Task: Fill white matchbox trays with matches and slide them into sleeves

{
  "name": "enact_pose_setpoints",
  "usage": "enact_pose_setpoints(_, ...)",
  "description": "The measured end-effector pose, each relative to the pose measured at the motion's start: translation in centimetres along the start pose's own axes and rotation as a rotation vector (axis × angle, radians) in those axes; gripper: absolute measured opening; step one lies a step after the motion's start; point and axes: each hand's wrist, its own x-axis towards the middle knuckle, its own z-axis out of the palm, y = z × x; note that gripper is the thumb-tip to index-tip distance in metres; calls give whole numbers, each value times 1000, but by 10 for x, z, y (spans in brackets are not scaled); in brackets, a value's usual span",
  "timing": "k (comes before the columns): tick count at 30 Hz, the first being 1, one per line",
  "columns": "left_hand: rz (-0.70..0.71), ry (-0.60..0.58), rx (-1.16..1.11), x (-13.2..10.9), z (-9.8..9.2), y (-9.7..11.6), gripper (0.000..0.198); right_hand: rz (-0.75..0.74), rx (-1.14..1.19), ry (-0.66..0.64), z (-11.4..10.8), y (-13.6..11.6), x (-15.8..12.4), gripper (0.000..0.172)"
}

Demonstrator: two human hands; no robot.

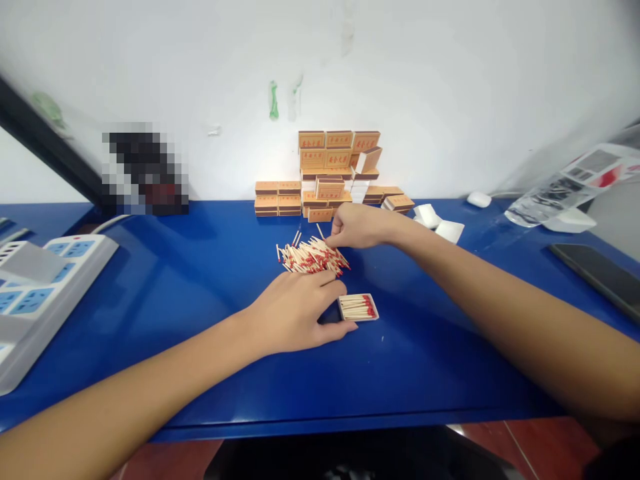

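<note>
A loose pile of red-tipped matches (311, 257) lies in the middle of the blue table (200, 280). My right hand (363, 225) reaches over the pile's far right edge, fingers pinched together on matches there. My left hand (295, 312) rests palm down just in front of the pile, its fingers held together and its thumb and fingertips against an open matchbox tray (359, 307) filled with matches.
Orange matchboxes (330, 175) are stacked against the white wall. White empty trays (440, 223) lie to their right. A white-and-blue power strip (35, 287) sits at far left, a dark phone (597, 273) and a plastic bag (570, 183) at far right.
</note>
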Motion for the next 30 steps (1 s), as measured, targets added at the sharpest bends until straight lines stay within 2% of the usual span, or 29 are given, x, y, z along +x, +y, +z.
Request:
enact_pose_setpoints(8,-3,-11,-21,1,1,0,36,3,40,33,-2,24,-5,25)
enact_pose_setpoints(14,-14,-3,-13,1,0,0,37,24,134,51,2,41,-18,24)
enact_pose_setpoints(19,-16,-16,-9,2,-1,1,36,-36,161,21,11,41,-28,25)
enact_pose_setpoints(24,-26,-13,-9,2,0,1,36,-30,175,-6,13,32,-37,27)
enact_pose_setpoints(30,-23,5,-6,1,2,-1,38,11,97,43,16,24,-41,16)
